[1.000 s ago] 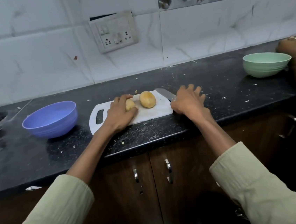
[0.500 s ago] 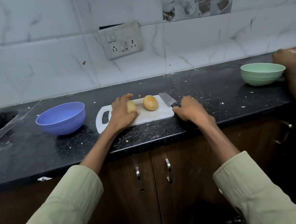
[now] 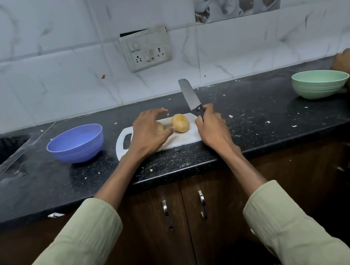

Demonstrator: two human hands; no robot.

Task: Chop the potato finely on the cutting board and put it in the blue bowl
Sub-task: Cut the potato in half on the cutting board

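Black counter, cutting board: chopping not begun.
Our right hand grips the knife raised; left hand, fingers spread, must steady the potato beside it.

Black countertop carries blue bowl, white cutting board, green bowl.

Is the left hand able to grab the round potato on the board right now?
Probably yes. The left hand is spread open right beside the potato on the cutting board, nothing lies between them, and the knife is raised clear.
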